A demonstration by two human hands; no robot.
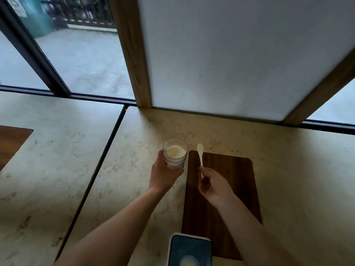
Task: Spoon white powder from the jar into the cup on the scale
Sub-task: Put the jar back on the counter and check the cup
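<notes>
My left hand grips a clear jar of white powder from its near side, upright at the left edge of a dark wooden board. My right hand pinches the handle of a white plastic spoon. The spoon's bowl points away from me, just right of the jar and outside it, and I cannot tell whether it carries powder. At the bottom edge lies a flat blue-topped device with a white rim, seemingly the scale, with a pale round shape on it, cut off by the frame.
The work surface is a pale marbled counter with a dark seam running diagonally on the left. A white panel in a wooden frame stands upright at the back, with window glass on both sides. Another dark wood board shows at far left.
</notes>
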